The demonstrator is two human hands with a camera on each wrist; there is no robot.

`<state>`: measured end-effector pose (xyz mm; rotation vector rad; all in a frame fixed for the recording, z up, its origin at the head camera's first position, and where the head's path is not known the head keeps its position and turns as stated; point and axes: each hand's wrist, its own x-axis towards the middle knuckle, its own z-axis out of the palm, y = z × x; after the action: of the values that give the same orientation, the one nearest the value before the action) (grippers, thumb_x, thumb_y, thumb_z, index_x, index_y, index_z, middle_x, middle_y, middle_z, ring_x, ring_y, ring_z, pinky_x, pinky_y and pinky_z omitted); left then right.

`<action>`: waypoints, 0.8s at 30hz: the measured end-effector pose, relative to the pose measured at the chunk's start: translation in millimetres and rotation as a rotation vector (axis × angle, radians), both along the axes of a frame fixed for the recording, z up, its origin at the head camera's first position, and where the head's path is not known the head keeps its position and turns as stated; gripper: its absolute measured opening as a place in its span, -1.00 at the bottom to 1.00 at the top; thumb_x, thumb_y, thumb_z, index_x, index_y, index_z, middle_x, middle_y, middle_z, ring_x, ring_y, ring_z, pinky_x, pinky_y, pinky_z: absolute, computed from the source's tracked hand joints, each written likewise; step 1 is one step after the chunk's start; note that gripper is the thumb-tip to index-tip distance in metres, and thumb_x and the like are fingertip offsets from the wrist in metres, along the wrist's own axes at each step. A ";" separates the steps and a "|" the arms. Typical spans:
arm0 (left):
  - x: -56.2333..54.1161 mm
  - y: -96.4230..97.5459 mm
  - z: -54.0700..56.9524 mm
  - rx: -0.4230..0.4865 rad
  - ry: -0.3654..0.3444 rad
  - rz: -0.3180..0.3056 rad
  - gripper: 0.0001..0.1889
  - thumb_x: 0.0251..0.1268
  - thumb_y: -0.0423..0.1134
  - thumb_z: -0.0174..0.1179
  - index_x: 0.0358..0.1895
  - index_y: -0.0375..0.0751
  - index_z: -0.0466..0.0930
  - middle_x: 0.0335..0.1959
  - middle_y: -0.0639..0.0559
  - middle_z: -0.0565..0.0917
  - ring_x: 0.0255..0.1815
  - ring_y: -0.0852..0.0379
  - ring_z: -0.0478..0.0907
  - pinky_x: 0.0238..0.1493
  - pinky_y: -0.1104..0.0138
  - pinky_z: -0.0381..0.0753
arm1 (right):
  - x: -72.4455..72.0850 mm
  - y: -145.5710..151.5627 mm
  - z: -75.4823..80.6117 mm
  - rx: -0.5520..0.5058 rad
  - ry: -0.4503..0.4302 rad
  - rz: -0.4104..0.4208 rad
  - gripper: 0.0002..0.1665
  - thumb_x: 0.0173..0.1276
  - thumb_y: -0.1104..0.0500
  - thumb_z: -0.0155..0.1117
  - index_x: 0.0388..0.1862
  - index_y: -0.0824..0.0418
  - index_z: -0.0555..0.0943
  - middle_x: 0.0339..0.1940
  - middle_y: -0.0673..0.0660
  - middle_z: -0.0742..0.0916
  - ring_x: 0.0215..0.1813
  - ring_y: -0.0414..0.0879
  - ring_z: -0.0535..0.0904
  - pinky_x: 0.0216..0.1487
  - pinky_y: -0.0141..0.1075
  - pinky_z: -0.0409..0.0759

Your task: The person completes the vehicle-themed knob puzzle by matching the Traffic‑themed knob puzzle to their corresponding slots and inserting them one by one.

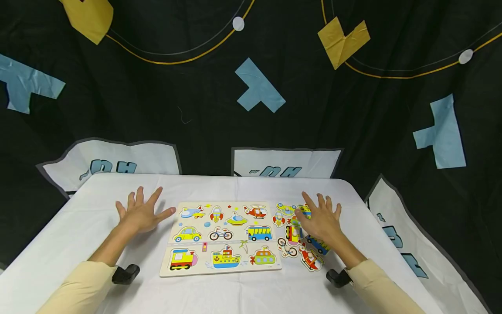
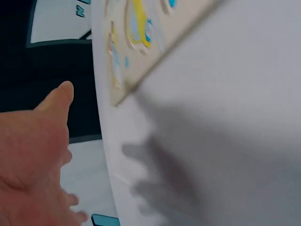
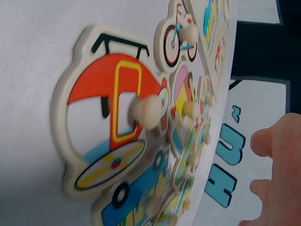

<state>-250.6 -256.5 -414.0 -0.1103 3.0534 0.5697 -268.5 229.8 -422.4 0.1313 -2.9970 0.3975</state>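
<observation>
A wooden puzzle board printed with vehicles lies on the table. Left of it, my left hand hovers with fingers spread, its shadow falling on the cloth in the left wrist view. My right hand is held over the loose knobbed puzzle pieces at the board's right, fingers spread and holding nothing. Among them are a helicopter piece, a bicycle piece, a train piece, a rocket piece and a bus piece. The right hand covers part of the pile in the head view.
A white cloth covers the table. Behind it hangs a black curtain with blue and yellow shapes. A black wrist strap mount sits at the left forearm, another mount at the right.
</observation>
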 end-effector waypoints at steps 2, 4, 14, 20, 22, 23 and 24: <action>-1.1 4.0 1.6 0.028 -0.012 -0.033 0.00 0.36 0.33 0.08 0.61 -0.26 -0.07 0.51 -0.72 -0.23 0.49 -0.72 -0.27 0.37 -0.50 -0.38 | -0.3 -4.4 0.0 -0.005 -0.003 0.007 -0.15 0.49 -0.24 0.02 0.65 0.02 0.14 0.58 0.53 0.18 0.59 0.53 -0.06 0.42 0.49 -0.31; -1.9 8.8 4.4 0.056 -0.036 -0.058 0.00 0.38 0.33 0.05 0.62 -0.25 -0.11 0.51 -0.73 -0.21 0.49 -0.73 -0.22 0.37 -0.51 -0.16 | -0.5 -8.9 0.0 -0.018 -0.009 0.014 -0.15 0.49 -0.23 0.03 0.65 0.03 0.14 0.58 0.52 0.19 0.59 0.52 -0.04 0.43 0.49 -0.29; -2.3 22.6 14.6 0.237 -0.106 -0.097 0.04 0.41 0.35 0.02 0.64 -0.26 -0.23 0.55 -0.59 0.00 0.51 -0.61 0.04 0.32 -0.42 0.20 | -4.5 -17.7 -4.1 -0.120 0.007 0.052 -0.16 0.44 -0.21 0.14 0.61 0.04 0.25 0.47 0.45 0.41 0.50 0.40 0.25 0.36 0.41 0.06; -1.0 20.9 9.3 0.378 -0.142 -0.055 0.04 0.39 0.27 0.13 0.65 -0.21 -0.25 0.49 -0.61 0.16 0.46 -0.57 0.18 0.28 -0.39 0.28 | -3.4 -16.6 -3.5 -0.214 -0.039 0.056 -0.19 0.45 -0.10 0.21 0.61 0.04 0.24 0.50 0.36 0.44 0.52 0.35 0.29 0.39 0.33 0.19; -1.2 20.1 6.4 0.410 -0.158 -0.040 0.05 0.37 0.24 0.18 0.65 -0.19 -0.25 0.45 -0.62 0.22 0.43 -0.57 0.22 0.27 -0.38 0.30 | -3.1 -15.0 -3.3 -0.238 -0.059 0.048 -0.20 0.46 -0.07 0.21 0.61 0.04 0.24 0.51 0.35 0.43 0.53 0.36 0.28 0.41 0.34 0.22; -1.5 19.7 4.8 0.423 -0.163 -0.032 0.05 0.36 0.21 0.20 0.65 -0.18 -0.24 0.44 -0.61 0.25 0.42 -0.55 0.25 0.27 -0.37 0.32 | -2.9 -14.2 -2.6 -0.256 -0.067 0.042 -0.21 0.47 -0.07 0.21 0.61 0.05 0.25 0.52 0.35 0.42 0.53 0.38 0.28 0.41 0.35 0.24; -1.9 19.3 3.2 0.436 -0.163 -0.024 0.05 0.35 0.17 0.23 0.65 -0.19 -0.24 0.42 -0.61 0.28 0.39 -0.53 0.31 0.26 -0.35 0.34 | -3.1 -12.9 -2.0 -0.273 -0.070 0.038 -0.22 0.48 -0.06 0.21 0.60 0.06 0.26 0.52 0.35 0.42 0.53 0.38 0.28 0.40 0.35 0.26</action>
<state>-252.4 -237.2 -410.8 -0.0996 2.6967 1.1422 -271.6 216.9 -424.3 0.1518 -2.9735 0.8242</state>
